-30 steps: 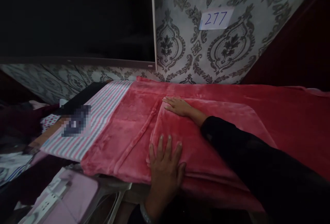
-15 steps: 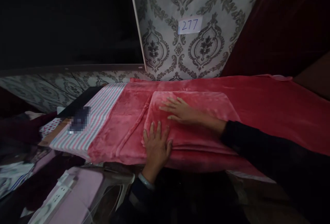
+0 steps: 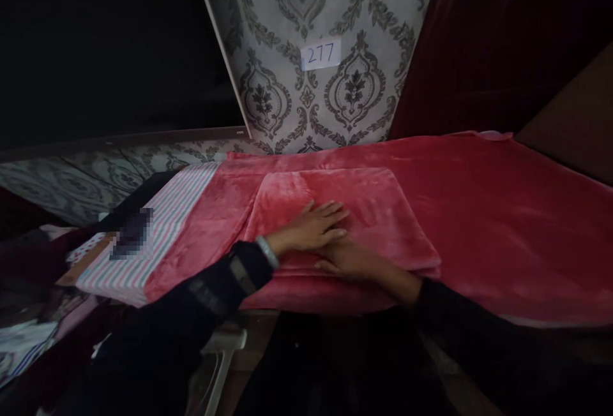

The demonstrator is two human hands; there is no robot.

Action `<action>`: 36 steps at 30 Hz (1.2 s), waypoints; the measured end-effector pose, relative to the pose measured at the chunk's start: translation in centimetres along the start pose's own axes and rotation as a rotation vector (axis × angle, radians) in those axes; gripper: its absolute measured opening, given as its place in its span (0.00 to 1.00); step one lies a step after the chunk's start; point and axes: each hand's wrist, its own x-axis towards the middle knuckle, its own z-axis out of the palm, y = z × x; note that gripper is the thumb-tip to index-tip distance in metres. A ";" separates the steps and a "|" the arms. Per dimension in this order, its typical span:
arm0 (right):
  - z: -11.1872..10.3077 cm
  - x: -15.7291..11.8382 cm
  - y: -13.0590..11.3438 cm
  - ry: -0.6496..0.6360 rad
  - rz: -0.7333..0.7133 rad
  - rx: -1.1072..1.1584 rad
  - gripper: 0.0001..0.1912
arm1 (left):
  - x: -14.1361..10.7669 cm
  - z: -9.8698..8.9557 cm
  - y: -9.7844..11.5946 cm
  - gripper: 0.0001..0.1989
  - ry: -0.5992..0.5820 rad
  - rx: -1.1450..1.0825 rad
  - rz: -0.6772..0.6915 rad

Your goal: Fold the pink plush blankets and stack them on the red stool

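Observation:
A folded pink-red plush piece (image 3: 383, 205) lies flat on a larger red plush cloth (image 3: 498, 212) spread over a long surface. My left hand (image 3: 313, 228) rests on the folded piece with its fingers stretched out to the right. Just below and to the right, my right hand (image 3: 347, 258) lies on the same piece, partly covered by my left hand. The visible fingers of my right hand are extended and apart. Neither hand grips anything.
A striped cloth (image 3: 167, 212) with a pixelated dark item (image 3: 131, 234) on it is at the left. Behind stand a large black screen (image 3: 115, 46) and a patterned wall with a "277" label (image 3: 320, 54). A plastic stool (image 3: 225, 342) is below.
My left hand has moved up and right across the folded piece to overlap my right hand. My right hand has moved lower. The view has shifted slightly to the right.

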 end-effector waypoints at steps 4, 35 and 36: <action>-0.3 -0.2 -0.2 0.010 -0.001 -0.017 0.29 | 4.8 0.5 -4.1 0.28 -0.087 0.075 0.096; -6.3 -6.1 2.6 0.070 0.132 -0.159 0.28 | 10.3 -2.1 -3.7 0.30 -0.019 0.119 0.131; -6.1 -6.6 3.1 0.059 0.129 -0.176 0.28 | 10.7 -1.7 -2.7 0.29 -0.072 0.093 0.206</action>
